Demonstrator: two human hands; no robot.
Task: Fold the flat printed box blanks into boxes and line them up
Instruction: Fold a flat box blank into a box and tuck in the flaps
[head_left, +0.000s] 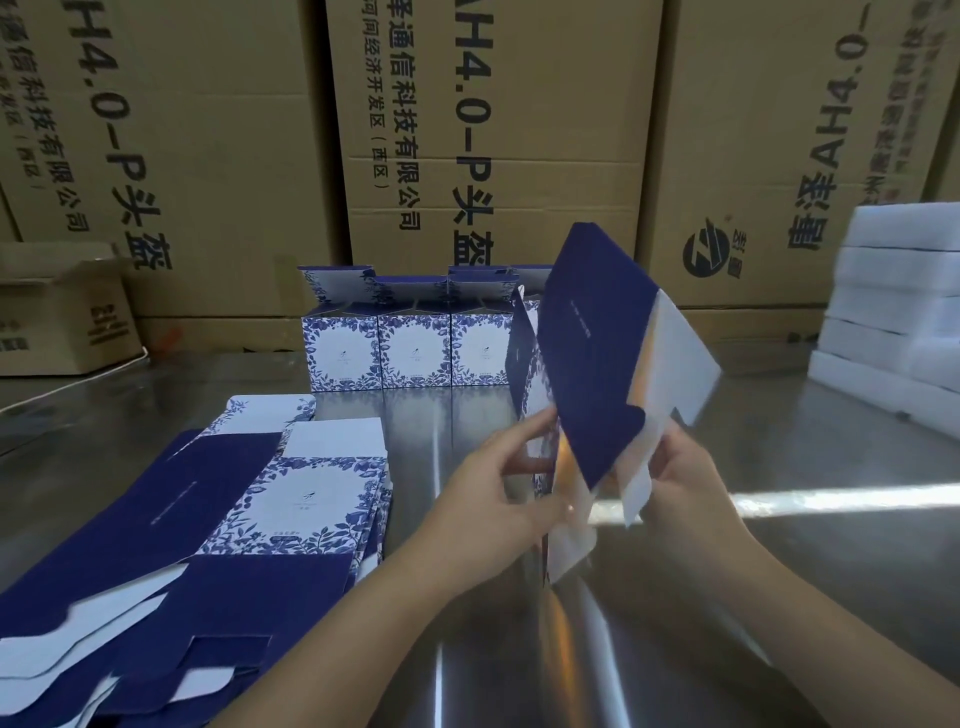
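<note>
A half-opened box blank, navy with blue-and-white floral panels, is held tilted above the steel table. My left hand grips its lower left edge, fingers curled round the floral panel. My right hand pinches the white bottom flaps on its right side. A stack of flat blanks lies at the left front. Three folded boxes stand in a row at the back, top flaps open; a further one is partly hidden behind the held blank.
The steel table is shiny and reflective. Large brown cartons form a wall behind the row. A small open carton sits at the back left. White foam pieces are stacked at the right.
</note>
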